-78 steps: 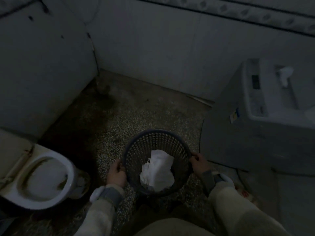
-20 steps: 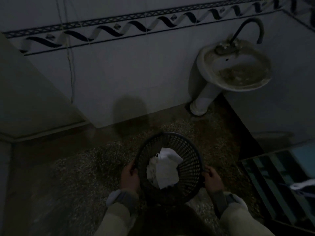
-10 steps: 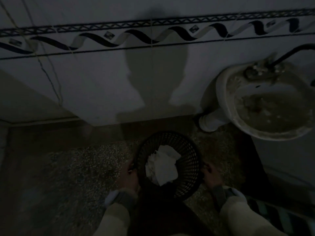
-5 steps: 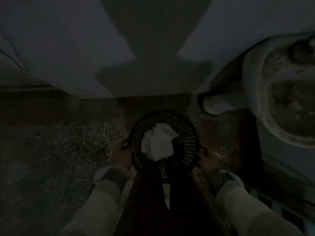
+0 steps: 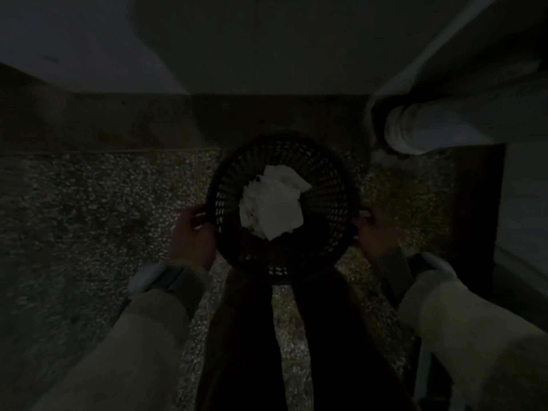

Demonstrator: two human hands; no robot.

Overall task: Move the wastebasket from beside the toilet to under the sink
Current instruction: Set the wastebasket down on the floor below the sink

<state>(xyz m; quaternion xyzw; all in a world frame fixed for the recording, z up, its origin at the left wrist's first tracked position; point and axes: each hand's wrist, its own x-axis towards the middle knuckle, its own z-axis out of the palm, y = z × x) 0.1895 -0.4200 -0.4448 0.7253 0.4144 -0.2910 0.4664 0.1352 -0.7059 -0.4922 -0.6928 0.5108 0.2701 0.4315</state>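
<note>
Very dark frame, seen from above. The wastebasket (image 5: 326, 185), a round dark mesh one, is held between both hands over the speckled floor (image 5: 103, 209), close to the wall base (image 5: 118, 120). Whether its bottom is on the floor cannot be told. Crumpled white paper (image 5: 272, 206) is seen inside it.

The left hand (image 5: 192, 235) is curled around the basket's left rim, fingers closed on it. The right hand (image 5: 375, 232) is closed on the right rim (finger detail mostly lost in the dark).

The sink pedestal (image 5: 421, 132), pale and round at its foot, is seen at the upper right, near the basket but apart from it. The basket is placed left of the pedestal, not touching. The underside of the sink (image 5: 489, 40) is partly seen in the top right corner.

Light sleeves (image 5: 142, 336) are worn on both arms. Dark trouser legs (image 5: 246, 336) are seen at the bottom centre, just behind the basket.
</note>
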